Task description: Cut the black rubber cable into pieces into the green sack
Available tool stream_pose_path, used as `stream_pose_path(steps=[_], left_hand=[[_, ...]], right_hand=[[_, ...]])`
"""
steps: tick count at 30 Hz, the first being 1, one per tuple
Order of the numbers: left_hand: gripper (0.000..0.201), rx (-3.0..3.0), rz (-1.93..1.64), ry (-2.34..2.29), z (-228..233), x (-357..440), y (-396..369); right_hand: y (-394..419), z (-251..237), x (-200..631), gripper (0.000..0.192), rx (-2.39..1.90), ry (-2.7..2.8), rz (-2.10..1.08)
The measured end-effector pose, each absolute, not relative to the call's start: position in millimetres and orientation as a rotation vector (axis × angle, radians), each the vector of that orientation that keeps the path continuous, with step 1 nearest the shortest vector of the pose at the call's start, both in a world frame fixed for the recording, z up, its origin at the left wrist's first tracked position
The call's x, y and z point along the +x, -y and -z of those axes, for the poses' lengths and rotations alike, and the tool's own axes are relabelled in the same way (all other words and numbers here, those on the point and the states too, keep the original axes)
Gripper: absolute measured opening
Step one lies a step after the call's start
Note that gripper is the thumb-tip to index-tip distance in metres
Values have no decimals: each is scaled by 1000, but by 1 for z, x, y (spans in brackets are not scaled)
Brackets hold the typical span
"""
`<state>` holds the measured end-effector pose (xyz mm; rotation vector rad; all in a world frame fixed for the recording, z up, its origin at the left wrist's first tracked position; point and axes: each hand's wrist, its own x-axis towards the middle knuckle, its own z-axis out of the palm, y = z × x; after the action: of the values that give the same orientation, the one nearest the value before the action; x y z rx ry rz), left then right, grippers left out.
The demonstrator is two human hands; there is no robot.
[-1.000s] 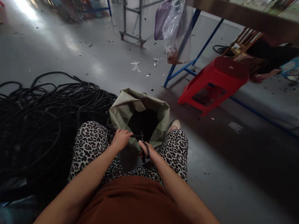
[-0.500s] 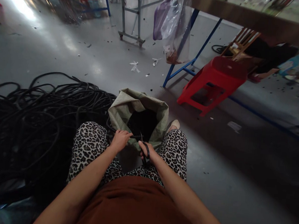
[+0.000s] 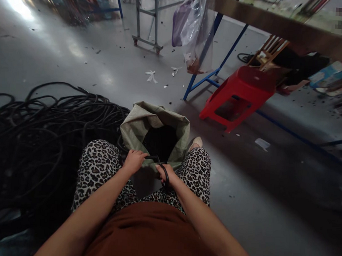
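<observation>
Since a second ago the view has drifted slightly down and to the right, so the sack and the stool sit a little further left in the picture, and the scissors' blades, which stood apart then, now look drawn nearly together; both hands stay where they were, above the near lip of the sack.

The left hand [image 3: 133, 161] is clenched around a black cable [image 3: 149, 157], pinching a short stretch that runs across to the right. The right hand [image 3: 166, 173] is closed through the loops of black scissors [image 3: 163, 169], whose blades meet the cable just beyond the left thumb. Both hands hover between the person's knees in leopard-print trousers [image 3: 99, 166], over the mouth of a green woven sack [image 3: 136, 128] standing on the floor [image 3: 76, 60], its dark inside apparently holding cut pieces.

The cable leads off to the left into a large tangled cable pile [image 3: 37, 135] on the floor beside the left knee. It looks rubbery, flexible and light in a short length, though the pile would drag; it is best gripped close to the cut, as here, so the end does not flop. The scissors are rigid and want a firm hold in the loops.

Further off stand a red plastic stool [image 3: 243, 90], a blue-legged table [image 3: 253, 21] with a plastic bag [image 3: 194, 25] hanging from it, and a wheeled metal frame [image 3: 148, 18].
</observation>
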<state>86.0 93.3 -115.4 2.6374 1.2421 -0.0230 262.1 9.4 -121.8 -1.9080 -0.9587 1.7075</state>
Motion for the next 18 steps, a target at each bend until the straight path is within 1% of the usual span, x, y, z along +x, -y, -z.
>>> stream_pose_path(steps=[6, 11, 18], left_hand=[[25, 2635, 29, -1285, 114, 86, -94], [27, 2621, 0, -1325, 112, 87, -94], [29, 2595, -31, -1362, 114, 87, -94]], right_hand=[[-10, 127, 264, 26, -1976, 794, -1633], [-10, 127, 263, 30, -1979, 720, -1671], [-7, 131, 263, 41, -1848, 841, -1773]])
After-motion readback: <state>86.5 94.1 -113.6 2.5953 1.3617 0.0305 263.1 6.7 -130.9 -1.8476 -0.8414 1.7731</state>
